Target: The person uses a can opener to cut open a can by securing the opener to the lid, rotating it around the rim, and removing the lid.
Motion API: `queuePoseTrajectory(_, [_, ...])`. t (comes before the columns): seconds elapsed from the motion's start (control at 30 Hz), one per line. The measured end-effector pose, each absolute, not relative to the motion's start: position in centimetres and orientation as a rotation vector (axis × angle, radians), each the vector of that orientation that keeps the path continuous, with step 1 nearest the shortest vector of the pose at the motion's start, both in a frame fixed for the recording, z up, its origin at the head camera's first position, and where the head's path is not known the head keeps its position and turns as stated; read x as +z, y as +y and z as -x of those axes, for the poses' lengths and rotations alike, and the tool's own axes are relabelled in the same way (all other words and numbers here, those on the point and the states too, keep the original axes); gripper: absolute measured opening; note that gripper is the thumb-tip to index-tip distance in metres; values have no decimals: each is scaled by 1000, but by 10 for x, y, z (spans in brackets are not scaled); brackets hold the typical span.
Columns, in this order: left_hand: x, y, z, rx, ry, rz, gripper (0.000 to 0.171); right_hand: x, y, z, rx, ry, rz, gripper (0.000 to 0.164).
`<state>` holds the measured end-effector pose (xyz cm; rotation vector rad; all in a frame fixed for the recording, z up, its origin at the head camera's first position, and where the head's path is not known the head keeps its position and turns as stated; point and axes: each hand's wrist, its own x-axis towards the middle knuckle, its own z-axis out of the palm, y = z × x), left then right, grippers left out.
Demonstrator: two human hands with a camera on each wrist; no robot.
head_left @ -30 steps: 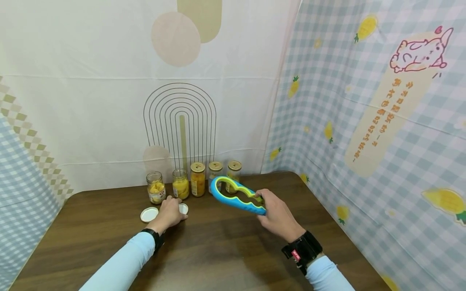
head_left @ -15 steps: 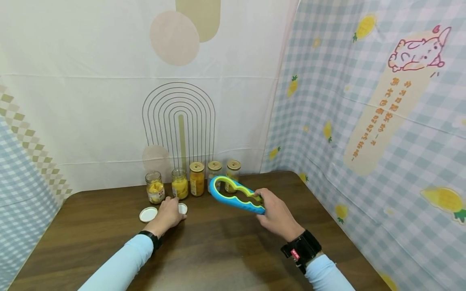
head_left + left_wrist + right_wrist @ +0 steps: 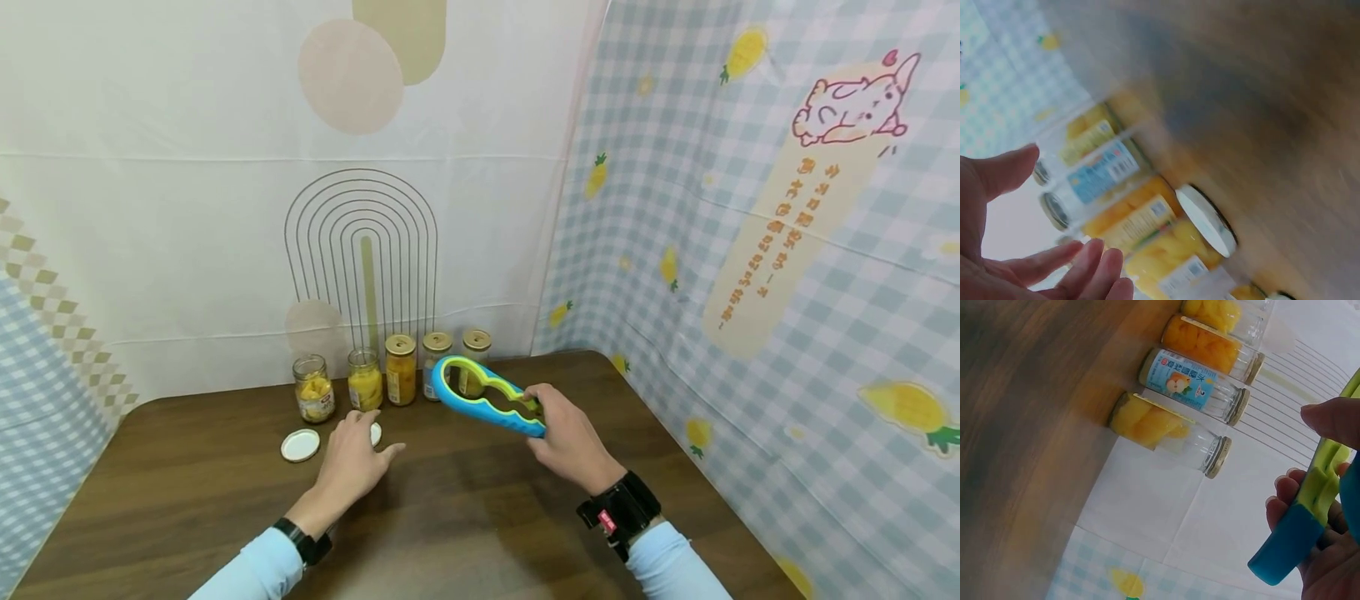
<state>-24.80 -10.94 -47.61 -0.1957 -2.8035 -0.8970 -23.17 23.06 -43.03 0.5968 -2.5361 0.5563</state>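
My left hand (image 3: 351, 467) hovers over the table behind a white lid (image 3: 376, 433), its thumb spread from the fingers and nothing held. In the left wrist view that lid (image 3: 1205, 220) lies apart from the fingertips. A second white lid (image 3: 300, 445) rests further left. Just beyond stand two uncapped jars of yellow fruit, the left jar (image 3: 314, 393) and its neighbour (image 3: 365, 383). My right hand (image 3: 572, 437) grips the handle end of a blue and green jar opener (image 3: 487, 412), raised in front of the capped jars. Its wavy loop has nothing inside.
Three gold-capped jars continue the row rightward: one of orange fruit (image 3: 401, 379), one with a blue label (image 3: 1180, 381) and one of pale yellow fruit (image 3: 1150, 422). They stand near the back edge of the brown wooden table (image 3: 450, 517), before a white curtain (image 3: 495, 233).
My left hand has let go of the right-hand white lid, opened its fingers and drawn back slightly toward me. The right hand keeps the jar opener in nearly the same place.
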Motion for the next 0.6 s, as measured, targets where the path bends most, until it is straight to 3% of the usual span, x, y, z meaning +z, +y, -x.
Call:
queuePoseTrajectory(0.23, [-470,-99,235,-1004,-2761,204,73,-430,228,232,578,-2549,-567,60])
queuePoseTrajectory(0.6, [-465,-89,252,-1145,-2746,129,71,-431,222,232,594,-2552,-564,60])
